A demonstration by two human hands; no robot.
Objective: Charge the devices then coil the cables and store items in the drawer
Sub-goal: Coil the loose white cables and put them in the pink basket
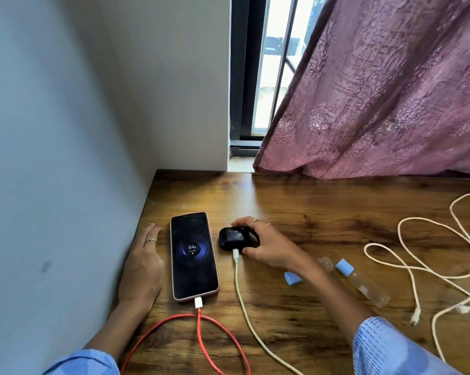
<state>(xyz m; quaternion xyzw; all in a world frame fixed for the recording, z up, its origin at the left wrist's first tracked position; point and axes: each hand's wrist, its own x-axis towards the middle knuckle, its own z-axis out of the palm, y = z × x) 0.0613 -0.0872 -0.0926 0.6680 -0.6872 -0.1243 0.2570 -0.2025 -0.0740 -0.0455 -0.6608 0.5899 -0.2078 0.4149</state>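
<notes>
— Black earbud case, right hand curled round it with a white cable plugged into its near end, just right of the phone.

— Phone's on its red cable, showing 84. Left hand lies flat on the worktop beside it.

— If she twists that case, the plug could pop out. And the loose white cables look ready to tangle.

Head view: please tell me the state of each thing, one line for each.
phone: screen lit, shows 84, red cable plugged in.
black case: white cable plugged in, right hand grips it.
left hand: flat on the desk.
loose white cables: uncoiled.
</notes>
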